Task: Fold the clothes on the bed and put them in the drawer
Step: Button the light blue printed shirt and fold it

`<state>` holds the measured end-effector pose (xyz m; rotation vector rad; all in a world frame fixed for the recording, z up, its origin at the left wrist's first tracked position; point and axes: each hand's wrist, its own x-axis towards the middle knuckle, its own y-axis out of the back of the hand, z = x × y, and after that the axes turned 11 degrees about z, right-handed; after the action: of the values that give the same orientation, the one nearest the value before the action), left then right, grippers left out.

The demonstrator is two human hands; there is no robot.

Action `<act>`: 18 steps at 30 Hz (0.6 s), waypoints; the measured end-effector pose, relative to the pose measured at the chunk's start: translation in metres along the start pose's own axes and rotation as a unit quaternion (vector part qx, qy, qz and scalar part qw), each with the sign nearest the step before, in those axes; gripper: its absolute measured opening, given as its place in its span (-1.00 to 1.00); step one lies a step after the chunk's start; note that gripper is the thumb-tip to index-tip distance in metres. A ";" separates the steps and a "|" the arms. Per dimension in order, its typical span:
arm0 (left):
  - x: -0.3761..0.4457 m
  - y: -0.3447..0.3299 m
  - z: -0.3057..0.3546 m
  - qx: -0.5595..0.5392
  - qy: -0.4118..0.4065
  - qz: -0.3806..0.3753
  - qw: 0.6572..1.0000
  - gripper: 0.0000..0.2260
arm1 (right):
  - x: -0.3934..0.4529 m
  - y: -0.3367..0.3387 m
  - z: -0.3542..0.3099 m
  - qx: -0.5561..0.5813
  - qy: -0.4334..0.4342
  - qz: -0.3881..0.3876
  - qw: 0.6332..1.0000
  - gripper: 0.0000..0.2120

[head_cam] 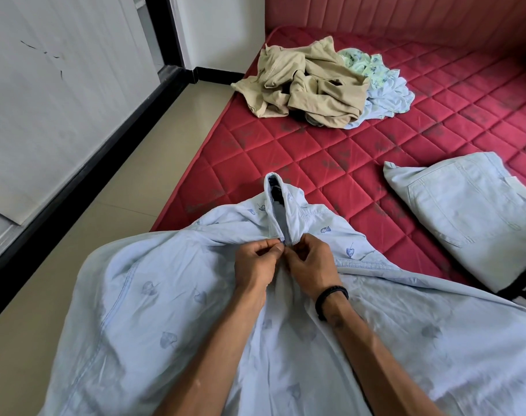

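my left hand [257, 259] and right hand [311, 261] pinch the leaf-print shirt [165, 310] at its collar, near the bed [330, 163] edge — one folded piece [468, 205] done beside it, the pile [318, 82] beyond still waiting.

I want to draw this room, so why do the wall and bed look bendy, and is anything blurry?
Head view: the wide lens curves the black skirting and mattress edge; soft daylight, faint shadows; the hands and leaf-print shirt look sharp, corners slightly smeared.
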<state>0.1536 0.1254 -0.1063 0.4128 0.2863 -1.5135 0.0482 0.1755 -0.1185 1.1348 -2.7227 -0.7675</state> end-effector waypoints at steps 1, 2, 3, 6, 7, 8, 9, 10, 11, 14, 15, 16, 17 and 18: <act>0.000 0.000 0.001 -0.013 0.014 -0.004 1.000 -0.84 | -0.002 0.000 -0.002 -0.023 0.026 0.013 0.999 -0.70; 0.000 0.001 0.002 -0.019 0.024 -0.004 1.000 -0.84 | -0.004 0.000 -0.004 -0.029 0.046 0.025 0.998 -0.68; 0.000 0.001 0.002 -0.018 0.024 0.000 1.000 -0.86 | -0.004 0.000 -0.005 -0.022 0.057 0.034 0.998 -0.68; 0.001 0.002 0.002 0.066 -0.053 0.062 0.994 -0.96 | -0.004 -0.002 -0.004 0.003 0.049 0.050 0.998 -0.76; -0.002 0.003 0.004 0.112 -0.093 0.093 0.985 -0.95 | -0.003 -0.003 -0.003 0.009 0.042 0.050 0.998 -0.78; -0.006 0.004 0.007 0.146 -0.133 0.118 0.973 -0.95 | -0.003 -0.004 -0.002 0.015 0.036 0.050 0.998 -0.79; -0.008 0.004 0.009 0.154 -0.162 0.126 0.966 -0.94 | -0.002 -0.005 -0.001 0.024 0.032 0.049 0.998 -0.80; -0.009 0.003 0.010 0.148 -0.174 0.121 0.966 -0.94 | -0.001 -0.006 0.000 0.033 0.026 0.047 0.998 -0.79; -0.009 0.002 0.010 0.128 -0.170 0.108 0.971 -0.93 | 0.000 -0.006 0.001 0.044 0.017 0.047 0.998 -0.79; -0.009 0.000 0.009 0.042 -0.093 0.064 0.993 -0.92 | 0.002 -0.004 0.004 0.102 -0.022 0.036 0.994 -0.79; -0.007 0.000 0.007 0.021 -0.074 0.059 0.995 -0.90 | 0.002 -0.003 0.004 0.128 -0.034 0.027 0.991 -0.79; -0.007 0.000 0.006 0.007 -0.064 0.057 0.996 -0.89 | 0.000 -0.002 0.002 0.149 -0.042 0.019 0.988 -0.79; -0.007 0.000 0.005 -0.004 -0.060 0.056 0.997 -0.88 | -0.001 -0.001 0.001 0.165 -0.050 0.013 0.985 -0.80; -0.007 -0.001 0.004 -0.011 -0.059 0.057 0.997 -0.88 | -0.001 0.000 0.000 0.181 -0.057 0.008 0.982 -0.81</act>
<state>0.1521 0.1301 -0.0999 0.3156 0.1843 -1.4157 0.0493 0.1762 -0.1183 1.1593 -3.0500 -0.3509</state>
